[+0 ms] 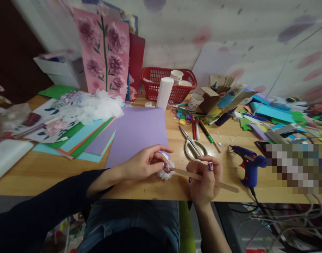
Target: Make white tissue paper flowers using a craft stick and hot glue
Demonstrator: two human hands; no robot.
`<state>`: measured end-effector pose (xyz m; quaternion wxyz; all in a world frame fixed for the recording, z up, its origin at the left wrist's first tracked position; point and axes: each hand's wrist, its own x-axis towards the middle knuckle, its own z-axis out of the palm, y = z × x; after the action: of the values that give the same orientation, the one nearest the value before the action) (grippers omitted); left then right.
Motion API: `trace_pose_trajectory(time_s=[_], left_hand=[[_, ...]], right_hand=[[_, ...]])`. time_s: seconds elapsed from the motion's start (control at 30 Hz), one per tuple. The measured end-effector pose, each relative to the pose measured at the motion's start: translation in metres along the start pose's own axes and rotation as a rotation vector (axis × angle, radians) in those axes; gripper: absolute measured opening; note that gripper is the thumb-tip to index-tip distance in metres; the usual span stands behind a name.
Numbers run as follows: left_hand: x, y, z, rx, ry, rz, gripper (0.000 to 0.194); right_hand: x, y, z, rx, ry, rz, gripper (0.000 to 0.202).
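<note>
My right hand point(206, 181) grips a flat wooden craft stick point(228, 186), whose left tip reaches a small white ruffled paper flower point(165, 173). Around that flower my left hand point(147, 162) is closed, thumb and fingers pinching it low over the table's front part. Part of the flower is hidden by the fingers. Behind the left hand lies a sheet of purple paper point(139, 130). White-handled scissors point(194, 146) rest just beyond the right hand. To the right, a blue hot glue gun point(246, 163) stands with its red light lit.
A red basket point(150, 93) with paper cups, a white roll point(165, 93), paint pots point(184, 116) and markers point(196, 130) stand behind. A heap of white tissue pieces point(92, 105) and coloured paper strips lie left. A pink flower picture point(102, 52) leans at the back. Cables hang at right.
</note>
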<state>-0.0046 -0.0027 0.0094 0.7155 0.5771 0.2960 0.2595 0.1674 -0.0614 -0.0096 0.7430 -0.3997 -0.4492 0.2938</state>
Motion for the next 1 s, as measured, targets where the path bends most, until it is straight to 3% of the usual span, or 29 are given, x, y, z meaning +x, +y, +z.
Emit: trace_pose_trajectory(time_s=[0.17,0.63,0.83,1.0], left_hand=[[0.0008,0.0026,-0.001,-0.039,0.025,-0.047,0.044],[0.0046,0.0005,-0.0048,-0.052,0.112,-0.018,0.044],[0.0044,0.0044,-0.0096,0.107,0.239,0.035,0.043],[0.0034,0.0024,-0.0088,0.259,0.261,0.091,0.043]], right_hand=[[-0.0002,0.0011,0.0002,-0.028,0.007,-0.011,0.013],[0.0005,0.0005,-0.0002,-0.053,0.002,-0.055,0.013],[-0.0019,0.0047,-0.0021,-0.166,-0.026,-0.014,0.014],[-0.004,0.0089,-0.0042,-0.235,-0.099,0.012,0.016]])
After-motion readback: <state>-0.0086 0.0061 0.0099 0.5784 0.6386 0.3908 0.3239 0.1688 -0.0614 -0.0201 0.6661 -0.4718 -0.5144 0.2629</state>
